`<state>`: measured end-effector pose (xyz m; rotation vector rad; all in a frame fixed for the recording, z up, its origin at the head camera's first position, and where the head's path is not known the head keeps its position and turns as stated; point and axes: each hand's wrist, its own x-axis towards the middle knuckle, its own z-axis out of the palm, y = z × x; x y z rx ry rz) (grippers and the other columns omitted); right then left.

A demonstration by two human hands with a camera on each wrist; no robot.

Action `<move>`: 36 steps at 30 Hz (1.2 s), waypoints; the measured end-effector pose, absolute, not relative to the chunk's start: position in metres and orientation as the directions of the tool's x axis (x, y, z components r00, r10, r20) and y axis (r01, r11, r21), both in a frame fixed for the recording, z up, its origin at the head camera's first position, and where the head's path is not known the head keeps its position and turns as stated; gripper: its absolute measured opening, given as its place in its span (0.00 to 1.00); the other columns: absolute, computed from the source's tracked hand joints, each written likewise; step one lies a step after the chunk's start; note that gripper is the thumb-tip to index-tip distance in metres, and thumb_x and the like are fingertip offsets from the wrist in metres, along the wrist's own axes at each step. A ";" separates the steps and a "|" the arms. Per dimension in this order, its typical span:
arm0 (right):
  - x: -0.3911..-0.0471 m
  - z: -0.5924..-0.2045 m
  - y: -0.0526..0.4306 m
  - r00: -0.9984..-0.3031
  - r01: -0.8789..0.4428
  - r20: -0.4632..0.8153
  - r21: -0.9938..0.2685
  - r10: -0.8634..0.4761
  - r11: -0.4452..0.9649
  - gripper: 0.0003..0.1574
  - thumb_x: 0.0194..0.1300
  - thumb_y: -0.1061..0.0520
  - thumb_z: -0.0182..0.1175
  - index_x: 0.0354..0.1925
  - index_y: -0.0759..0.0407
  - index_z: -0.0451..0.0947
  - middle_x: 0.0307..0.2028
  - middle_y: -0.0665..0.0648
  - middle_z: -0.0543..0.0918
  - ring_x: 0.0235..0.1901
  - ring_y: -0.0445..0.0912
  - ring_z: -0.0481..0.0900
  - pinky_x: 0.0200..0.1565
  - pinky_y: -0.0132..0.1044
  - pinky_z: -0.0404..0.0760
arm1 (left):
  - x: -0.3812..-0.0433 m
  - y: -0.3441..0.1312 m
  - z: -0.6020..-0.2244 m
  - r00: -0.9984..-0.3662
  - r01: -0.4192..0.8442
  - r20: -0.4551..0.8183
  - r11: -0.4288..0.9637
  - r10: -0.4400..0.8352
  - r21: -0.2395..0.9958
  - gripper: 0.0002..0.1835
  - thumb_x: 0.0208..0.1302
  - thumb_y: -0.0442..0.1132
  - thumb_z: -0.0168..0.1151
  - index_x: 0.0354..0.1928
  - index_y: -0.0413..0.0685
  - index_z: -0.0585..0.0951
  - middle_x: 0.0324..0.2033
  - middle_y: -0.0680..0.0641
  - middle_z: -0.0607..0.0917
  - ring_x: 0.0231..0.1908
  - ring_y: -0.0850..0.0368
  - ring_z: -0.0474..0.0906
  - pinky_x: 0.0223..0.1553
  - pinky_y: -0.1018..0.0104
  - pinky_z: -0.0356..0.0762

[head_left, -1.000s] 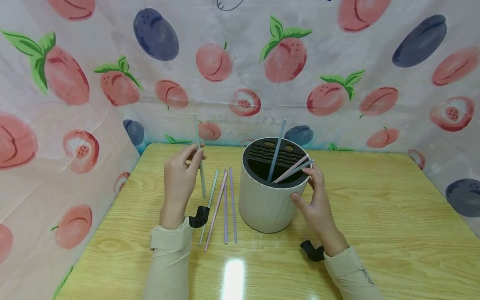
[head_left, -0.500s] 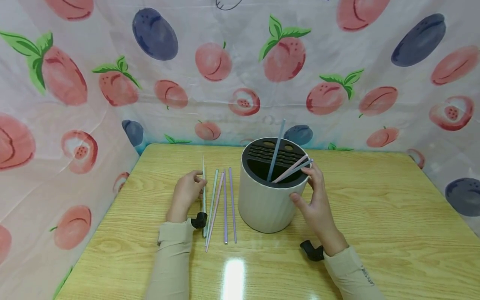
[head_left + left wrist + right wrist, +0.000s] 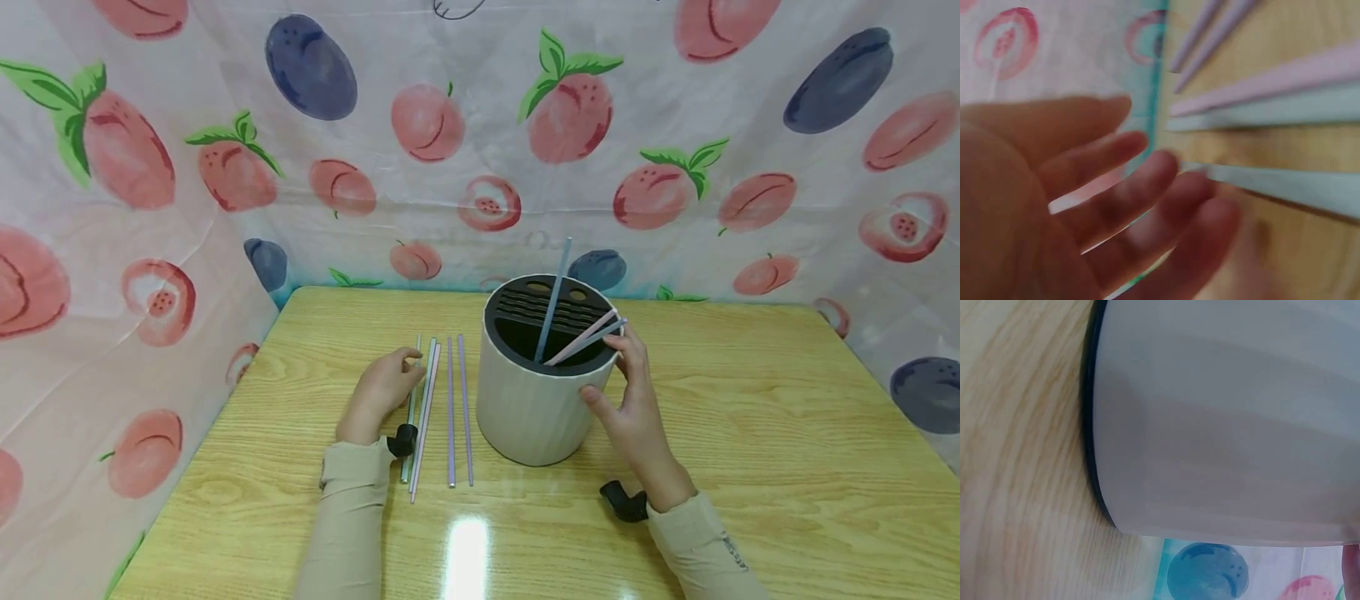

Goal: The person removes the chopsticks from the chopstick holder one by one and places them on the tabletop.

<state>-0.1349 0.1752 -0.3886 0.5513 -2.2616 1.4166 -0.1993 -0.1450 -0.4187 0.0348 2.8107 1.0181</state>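
Note:
In the head view my left hand [image 3: 381, 392] is low over the table's left half, its fingers loose and holding nothing. Right at its fingertips a pale green chopstick [image 3: 1297, 187] lies on the wood. Beside that are a pink chopstick [image 3: 1285, 81] and another green chopstick [image 3: 1260, 120], side by side, then two purple chopsticks [image 3: 451, 417]. My right hand [image 3: 637, 408] grips the white utensil holder [image 3: 532, 417], thumb on its side and fingers at the rim. A blue chopstick [image 3: 553, 308] stands in its large compartment, with a pink and another blue one leaning right.
The holder's black top [image 3: 517, 304] has wavy slots and two round holes behind the large compartment. A fruit-print cloth [image 3: 480, 125] hangs behind and at the left of the wooden table [image 3: 750, 417].
My left hand has lowered the pale green chopstick from above the table, laid it left of the others and let go. My right hand and the holder have stayed put.

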 end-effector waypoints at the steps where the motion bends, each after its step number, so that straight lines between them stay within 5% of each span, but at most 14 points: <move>1: -0.135 -0.389 0.175 -0.835 -0.533 0.539 -0.744 -0.111 0.402 0.38 0.59 0.49 0.59 0.62 0.53 0.54 0.68 0.49 0.44 0.66 0.47 0.44 0.57 0.62 0.52 | -0.199 -0.144 -0.415 -0.987 -0.018 -0.137 0.775 0.088 0.632 0.20 0.65 0.46 0.51 0.58 0.50 0.70 0.35 0.48 0.79 0.21 0.56 0.73 0.28 0.62 0.69; 8: -0.136 -0.388 0.176 -0.837 -0.530 0.536 -0.745 -0.110 0.406 0.38 0.59 0.50 0.59 0.62 0.52 0.54 0.67 0.49 0.44 0.66 0.48 0.44 0.57 0.61 0.52 | -0.193 -0.130 -0.385 -0.974 0.091 -0.114 0.797 0.196 0.597 0.21 0.66 0.53 0.46 0.58 0.56 0.70 0.42 0.49 0.77 0.31 0.56 0.73 0.31 0.62 0.70; 17: -0.136 -0.388 0.178 -0.846 -0.517 0.522 -0.757 -0.104 0.400 0.37 0.59 0.52 0.59 0.62 0.52 0.54 0.67 0.50 0.44 0.66 0.49 0.43 0.57 0.61 0.52 | -0.175 -0.088 -0.342 -0.923 0.382 0.288 0.681 0.254 0.625 0.16 0.65 0.47 0.49 0.51 0.53 0.76 0.37 0.54 0.79 0.34 0.60 0.75 0.34 0.64 0.74; 24: -0.138 -0.389 0.180 -0.836 -0.534 0.539 -0.754 -0.104 0.382 0.36 0.59 0.51 0.59 0.62 0.53 0.55 0.67 0.49 0.45 0.66 0.48 0.45 0.57 0.61 0.52 | -0.169 -0.072 -0.339 -0.862 0.459 0.456 0.723 0.221 0.516 0.14 0.65 0.42 0.49 0.51 0.52 0.76 0.39 0.54 0.78 0.35 0.62 0.74 0.32 0.67 0.74; 30: -0.136 -0.383 0.176 -0.824 -0.550 0.557 -0.746 -0.101 0.375 0.36 0.59 0.50 0.59 0.61 0.56 0.56 0.67 0.51 0.47 0.65 0.50 0.48 0.56 0.62 0.53 | -0.163 -0.062 -0.329 -0.681 0.650 0.710 0.594 0.177 0.474 0.12 0.64 0.44 0.53 0.45 0.51 0.80 0.35 0.53 0.77 0.31 0.63 0.73 0.30 0.72 0.72; 33: -0.129 -0.371 0.169 -0.819 -0.557 0.564 -0.743 -0.101 0.371 0.36 0.60 0.50 0.58 0.60 0.61 0.55 0.67 0.56 0.47 0.64 0.54 0.49 0.56 0.62 0.53 | -0.159 -0.052 -0.324 -0.579 0.708 0.791 0.601 0.194 0.371 0.11 0.61 0.46 0.56 0.41 0.50 0.81 0.35 0.52 0.77 0.35 0.59 0.71 0.36 0.70 0.70; 36: -0.125 -0.362 0.164 -0.811 -0.569 0.575 -0.733 -0.107 0.373 0.36 0.60 0.48 0.57 0.59 0.65 0.55 0.66 0.61 0.47 0.64 0.56 0.49 0.55 0.63 0.53 | -0.155 -0.042 -0.323 -0.546 0.716 0.797 0.638 0.259 0.284 0.16 0.61 0.50 0.55 0.44 0.49 0.80 0.37 0.52 0.79 0.39 0.55 0.70 0.43 0.64 0.67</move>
